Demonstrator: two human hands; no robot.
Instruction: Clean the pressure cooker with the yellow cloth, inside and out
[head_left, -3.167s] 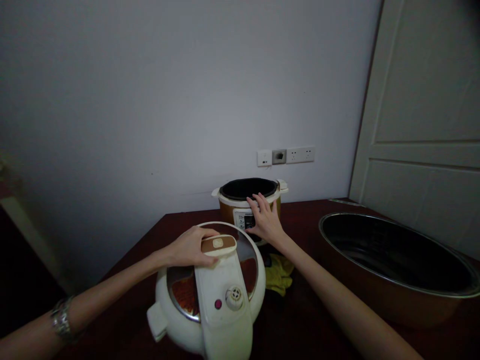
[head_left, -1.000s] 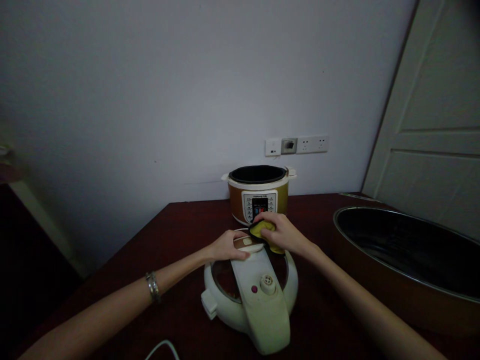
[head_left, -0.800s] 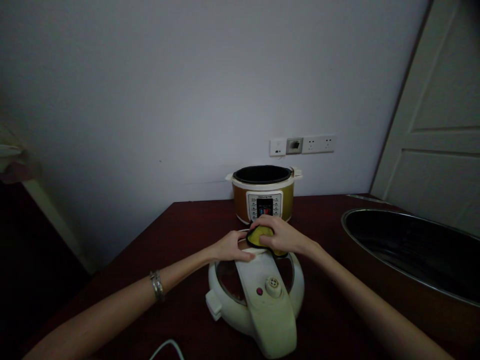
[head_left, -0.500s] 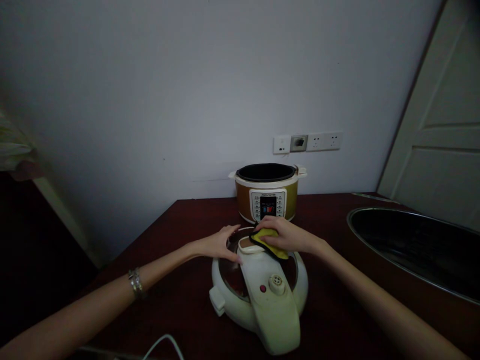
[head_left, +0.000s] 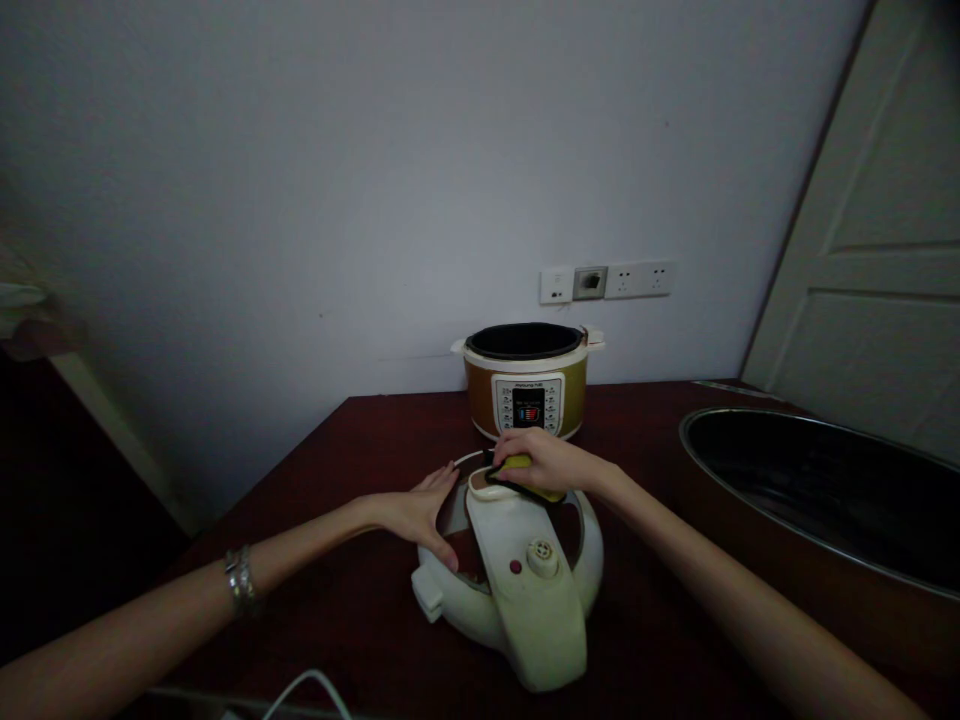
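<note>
A white pressure cooker lid (head_left: 540, 610) lies on the dark red table, its long handle running toward me. My left hand (head_left: 420, 517) rests on the lid's left rim, thumb and fingers spread apart. Pinched in my right hand (head_left: 540, 460) is a yellow cloth (head_left: 517, 463) with a black edge, pressed against the far end of the lid's handle. A round valve and a small red button show on top of the handle. Part of the cloth is hidden under my right fingers.
Behind the lid stands the cooker body (head_left: 525, 390), uncovered, against the wall. A large dark basin with a metal rim (head_left: 697, 455) is at the right. Wall sockets (head_left: 637, 279) sit above the table (head_left: 360, 440). A white cable (head_left: 307, 677) loops at the front edge.
My left hand has slid left and toward me, off the handle's side onto the rim. My right hand and the cloth have shifted slightly left. The view has turned a little.
</note>
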